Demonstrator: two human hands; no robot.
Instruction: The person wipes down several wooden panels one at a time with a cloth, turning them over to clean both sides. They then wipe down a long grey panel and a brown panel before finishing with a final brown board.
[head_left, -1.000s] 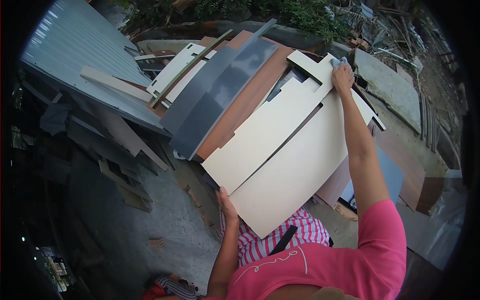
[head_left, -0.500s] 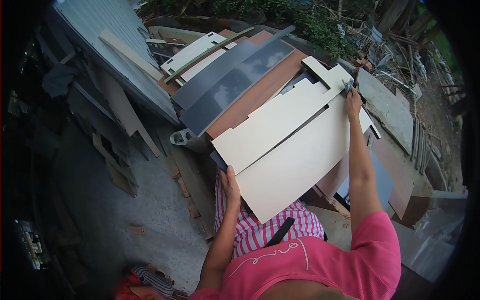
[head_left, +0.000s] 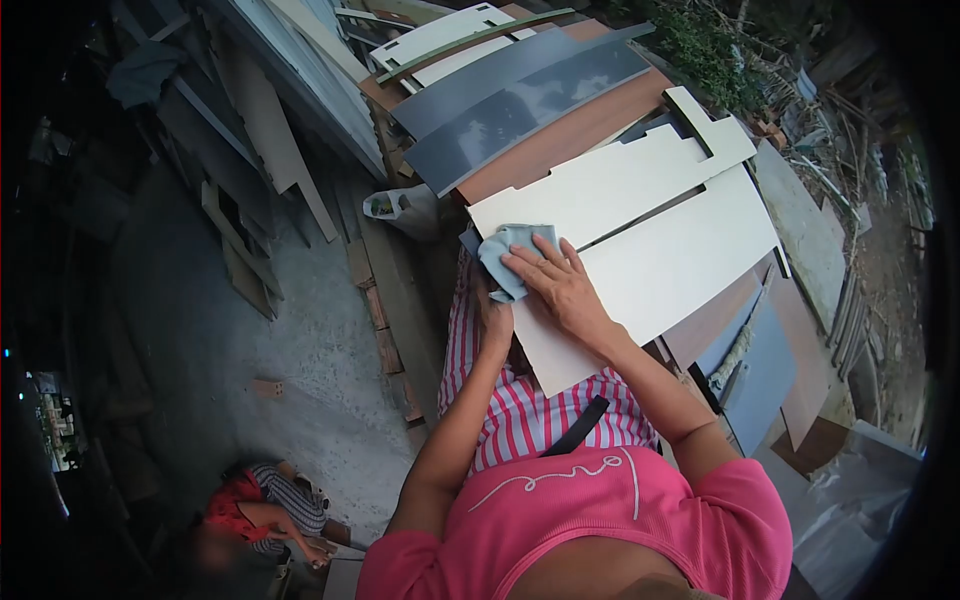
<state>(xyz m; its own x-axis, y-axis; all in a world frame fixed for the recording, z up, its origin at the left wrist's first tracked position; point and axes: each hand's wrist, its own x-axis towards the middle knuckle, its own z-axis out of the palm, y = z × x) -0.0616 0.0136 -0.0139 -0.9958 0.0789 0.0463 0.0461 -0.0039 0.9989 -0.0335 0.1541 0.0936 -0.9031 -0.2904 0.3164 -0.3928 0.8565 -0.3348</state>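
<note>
A cream panel point(head_left: 670, 270) with a long slot and notched edges lies slanted in front of me, over my lap. My right hand point(head_left: 568, 298) presses a grey-blue cloth point(head_left: 512, 255) onto the panel's near left corner, its fingers stretched over the cloth. Just below the cloth, my left hand point(head_left: 493, 318) holds the panel's left edge; its fingertips are partly hidden by the cloth and the board.
Grey glossy panels point(head_left: 540, 120) and brown boards lie stacked beyond. A white bag point(head_left: 405, 210) stands to the left, near a row of bricks point(head_left: 375, 308). At lower left another person point(head_left: 265, 510) sits low. More boards point(head_left: 765, 360) lie at right.
My right hand has moved with the cloth from the panel's far right end to its near left corner. My left hand stays at the left edge. The view has shifted.
</note>
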